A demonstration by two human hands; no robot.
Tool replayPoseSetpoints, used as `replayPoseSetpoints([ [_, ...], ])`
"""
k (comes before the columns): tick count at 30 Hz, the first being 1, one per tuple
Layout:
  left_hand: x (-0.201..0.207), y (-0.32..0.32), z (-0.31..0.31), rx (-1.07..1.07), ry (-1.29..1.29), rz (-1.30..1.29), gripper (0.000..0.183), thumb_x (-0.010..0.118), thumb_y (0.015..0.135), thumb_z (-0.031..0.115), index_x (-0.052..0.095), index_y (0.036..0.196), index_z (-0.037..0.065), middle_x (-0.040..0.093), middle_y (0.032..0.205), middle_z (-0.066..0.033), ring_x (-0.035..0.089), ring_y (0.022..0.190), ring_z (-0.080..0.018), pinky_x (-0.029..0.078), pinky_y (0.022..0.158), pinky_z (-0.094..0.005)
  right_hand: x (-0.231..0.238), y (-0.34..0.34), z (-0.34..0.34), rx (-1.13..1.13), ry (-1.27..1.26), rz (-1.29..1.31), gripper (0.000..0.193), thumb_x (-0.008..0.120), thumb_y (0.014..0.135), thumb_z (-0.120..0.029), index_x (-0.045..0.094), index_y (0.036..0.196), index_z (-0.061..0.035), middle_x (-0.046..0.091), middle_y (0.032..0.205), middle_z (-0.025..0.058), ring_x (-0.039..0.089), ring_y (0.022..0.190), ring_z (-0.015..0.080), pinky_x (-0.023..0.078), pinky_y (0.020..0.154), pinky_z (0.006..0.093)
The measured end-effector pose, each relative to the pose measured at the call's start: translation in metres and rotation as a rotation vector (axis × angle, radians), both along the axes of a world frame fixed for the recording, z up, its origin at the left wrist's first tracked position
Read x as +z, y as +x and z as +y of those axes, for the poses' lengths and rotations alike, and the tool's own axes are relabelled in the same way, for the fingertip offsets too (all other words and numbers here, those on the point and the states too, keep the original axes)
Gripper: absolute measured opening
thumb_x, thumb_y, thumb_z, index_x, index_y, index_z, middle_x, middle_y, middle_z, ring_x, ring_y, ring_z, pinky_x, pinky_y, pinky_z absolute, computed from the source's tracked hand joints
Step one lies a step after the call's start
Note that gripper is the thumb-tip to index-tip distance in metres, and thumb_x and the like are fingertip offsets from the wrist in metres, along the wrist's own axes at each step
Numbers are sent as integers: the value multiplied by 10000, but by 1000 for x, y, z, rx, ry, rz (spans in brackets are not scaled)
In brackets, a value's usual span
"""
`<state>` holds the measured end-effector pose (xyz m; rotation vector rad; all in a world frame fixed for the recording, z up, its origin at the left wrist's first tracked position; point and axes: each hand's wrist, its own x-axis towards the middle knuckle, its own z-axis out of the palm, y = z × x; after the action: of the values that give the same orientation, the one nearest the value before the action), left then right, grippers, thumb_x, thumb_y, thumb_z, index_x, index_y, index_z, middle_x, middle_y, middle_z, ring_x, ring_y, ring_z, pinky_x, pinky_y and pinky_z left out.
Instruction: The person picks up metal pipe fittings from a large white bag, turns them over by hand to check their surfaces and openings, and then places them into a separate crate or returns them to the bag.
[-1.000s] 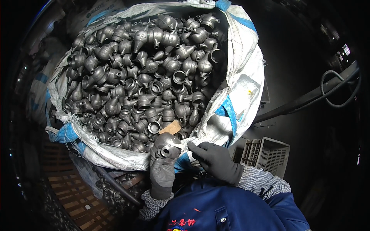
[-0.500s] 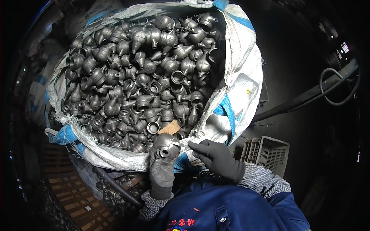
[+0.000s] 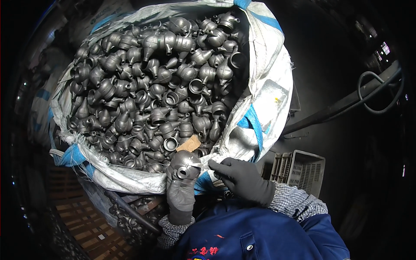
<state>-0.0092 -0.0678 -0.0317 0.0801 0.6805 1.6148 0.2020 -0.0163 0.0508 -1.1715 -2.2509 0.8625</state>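
My left hand [image 3: 181, 197], in a dark grey glove, grips a round grey metal casting [image 3: 184, 162] at the near rim of a big white woven bag [image 3: 125, 180]. A short open spout on the casting faces up toward me. To its right is my right hand [image 3: 242, 177], also gloved, with fingers curled together. A thin, pale, pointed tool [image 3: 197, 165] reaches from those fingers to the casting; its kind I cannot make out. Many similar castings [image 3: 151, 93] fill the bag, and a piece of brown cardboard [image 3: 189, 143] lies on them near the casting I hold.
Blue straps [image 3: 255, 125] hang on the bag's right side. At the right stand grey plastic crates [image 3: 307, 171], and a dark pole with a looped cable [image 3: 346, 108] slants behind them. A brown slatted crate [image 3: 82, 214] lies at lower left, with more metal pieces [image 3: 130, 219] beside it.
The view has shifted slightly, so the bag appears a little further left. The casting is tilted slightly in my left hand. My right hand has barely moved.
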Motion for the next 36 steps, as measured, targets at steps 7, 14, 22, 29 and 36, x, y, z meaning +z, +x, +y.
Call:
replayPoseSetpoints([
  [7,3,-1,-2,-1,10,8,589,612,890,76,376,1422,169,411,1401,-181,451,1276,-383,440,1009,-616,6,-2,0,25,-9,-94,521,633,810,-102,538,1317,-178,615,894,87,640,755,260,503,628,356],
  [14,2,-2,-1,-9,6,129,607,618,883,87,345,1424,109,418,1391,-170,469,1262,-359,445,1017,-581,8,-5,1,55,55,-141,453,607,830,-172,530,1275,-145,603,866,103,634,750,292,494,593,402],
  [22,-14,-14,-2,-34,-3,83,634,655,861,141,353,1416,92,412,1402,-178,444,1283,-374,411,1031,-608,25,1,11,164,-2,-268,472,600,839,-136,537,1304,-190,624,922,80,641,772,280,499,628,376],
  [29,6,-7,3,-58,-28,-103,545,604,872,95,411,1381,93,467,1365,-175,488,1240,-354,411,1023,-591,7,4,11,56,-64,-27,426,609,846,-132,573,1266,-190,636,926,77,646,800,274,515,672,374],
  [36,-4,-7,-1,-48,-6,-74,560,606,863,87,403,1385,99,480,1338,-171,499,1226,-339,421,1014,-596,11,7,14,82,-261,180,409,623,874,-185,577,1278,-140,662,977,123,660,855,269,519,735,358],
])
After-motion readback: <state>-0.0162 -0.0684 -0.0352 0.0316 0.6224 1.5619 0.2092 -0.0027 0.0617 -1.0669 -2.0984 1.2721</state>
